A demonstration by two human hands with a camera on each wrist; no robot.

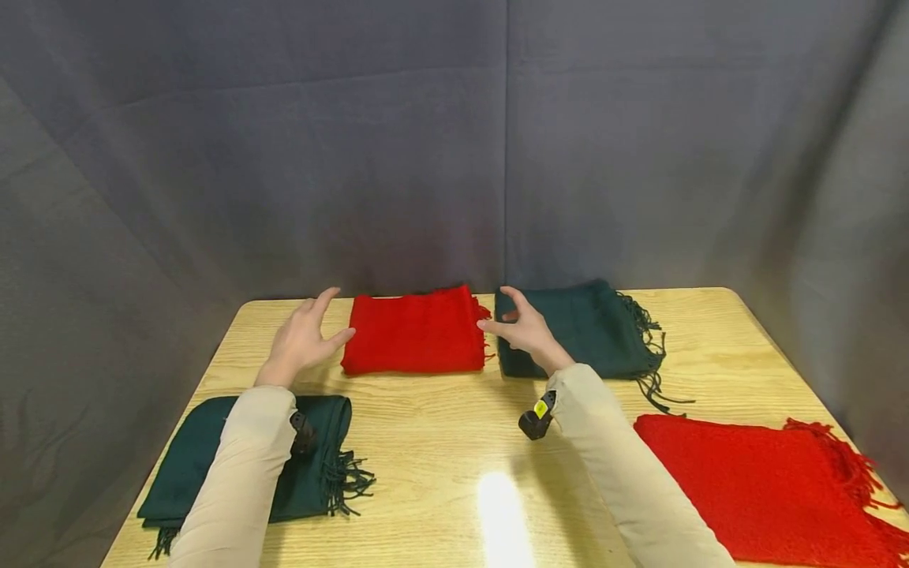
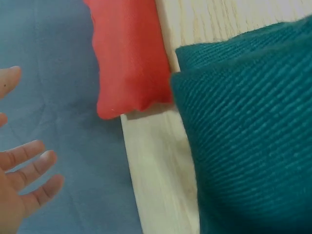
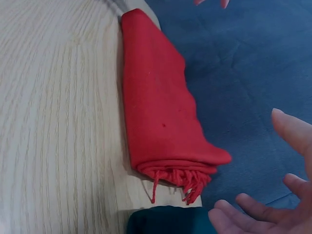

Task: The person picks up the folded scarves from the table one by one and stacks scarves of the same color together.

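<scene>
A folded red scarf (image 1: 415,333) with a fringe on its right end lies at the table's back edge, between my two hands. To its left my left hand (image 1: 304,335) is held with fingers and thumb spread apart, holding nothing. My right hand (image 1: 525,327) is spread in the same way past the scarf's fringed end, overlapping the left part of a folded dark green scarf (image 1: 578,327) in the head view. In the right wrist view, layered folds show at the red scarf (image 3: 156,102) end, above loose tassels.
Another folded dark green scarf (image 1: 192,442) lies at the front left, under my left forearm in view. A second red scarf (image 1: 753,481) lies front right. Grey cloth (image 1: 426,158) hangs behind the wooden table (image 1: 419,473).
</scene>
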